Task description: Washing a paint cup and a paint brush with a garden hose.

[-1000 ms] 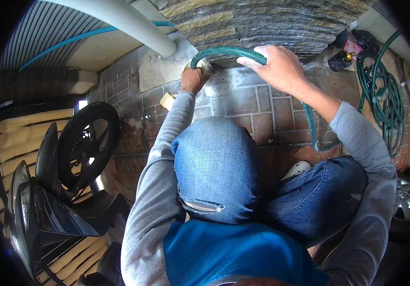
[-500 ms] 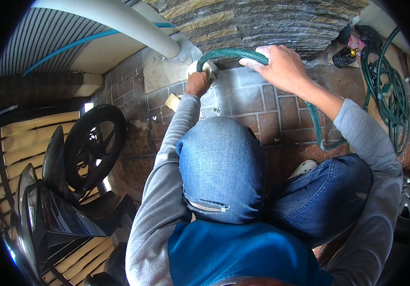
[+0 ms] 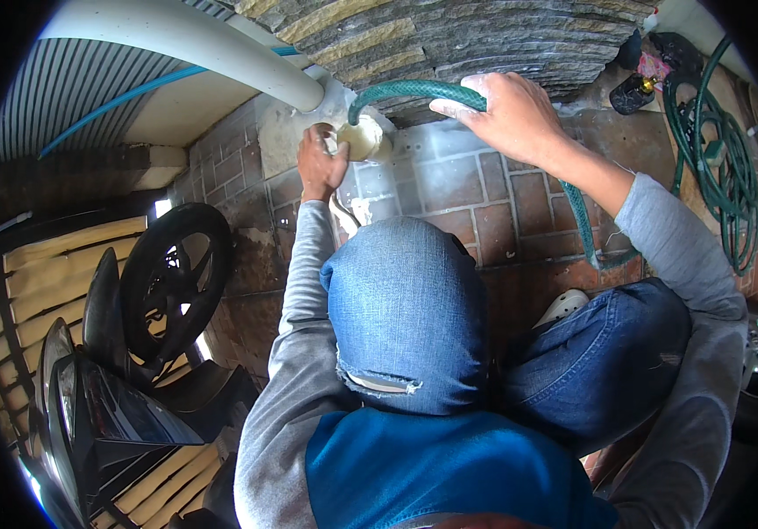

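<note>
A green garden hose (image 3: 414, 90) is gripped near its bent end by the right hand (image 3: 507, 115), the fingers (image 3: 460, 104) being wrapped over the top of it. From that hand the hose is seen arching to the left and down, where its mouth is met by a small pale, cream-coloured object (image 3: 363, 139). This object is held from the left by the left hand (image 3: 319, 163), whose fingers are closed around its side; what exactly the object is cannot be told. Both are held just in front of a rough stone wall (image 3: 485, 35), above a floor of reddish brick paving (image 3: 467, 189). Behind the right forearm the hose is carried down across the paving, and further loops of green hose (image 3: 723, 167) are laid in a coil at the far right. A thick white pipe (image 3: 194, 40) is seen at the upper left, ending just beside the left hand. A black motorcycle wheel (image 3: 172, 282) is stood at the left, well apart from both hands. The person's knees, in blue jeans (image 3: 405, 309), are bent below the hands.
</note>
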Demonstrator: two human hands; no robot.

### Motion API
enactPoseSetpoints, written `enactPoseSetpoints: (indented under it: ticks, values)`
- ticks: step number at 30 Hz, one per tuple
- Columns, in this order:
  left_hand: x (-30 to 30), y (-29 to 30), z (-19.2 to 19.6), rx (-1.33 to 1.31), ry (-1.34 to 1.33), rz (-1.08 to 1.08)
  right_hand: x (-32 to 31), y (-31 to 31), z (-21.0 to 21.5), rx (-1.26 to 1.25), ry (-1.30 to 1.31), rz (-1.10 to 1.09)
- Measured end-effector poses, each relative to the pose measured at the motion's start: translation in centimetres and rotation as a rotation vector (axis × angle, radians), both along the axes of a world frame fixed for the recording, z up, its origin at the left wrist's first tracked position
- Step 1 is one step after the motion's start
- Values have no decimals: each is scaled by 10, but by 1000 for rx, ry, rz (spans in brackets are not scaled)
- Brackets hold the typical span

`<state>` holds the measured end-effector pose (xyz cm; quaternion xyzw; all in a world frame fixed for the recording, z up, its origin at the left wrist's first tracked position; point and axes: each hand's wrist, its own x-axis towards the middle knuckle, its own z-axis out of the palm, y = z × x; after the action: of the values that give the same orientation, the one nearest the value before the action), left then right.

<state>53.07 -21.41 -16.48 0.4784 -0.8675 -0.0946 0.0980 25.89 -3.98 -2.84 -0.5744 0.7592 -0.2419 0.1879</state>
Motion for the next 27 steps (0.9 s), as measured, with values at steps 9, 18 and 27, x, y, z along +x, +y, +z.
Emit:
enactPoseSetpoints:
  ticks: [9,18,27]
  values:
    - [-5,-35,-55,194,-13,108,4,-1,-11,-54,33,-9]
    - [-26,-18,-24,-420,-274,99,1,-3,-13,-14,29,-21]
    - [-40,-21,-51,178,11,-221,3,-5,-18,-6,22,-13]
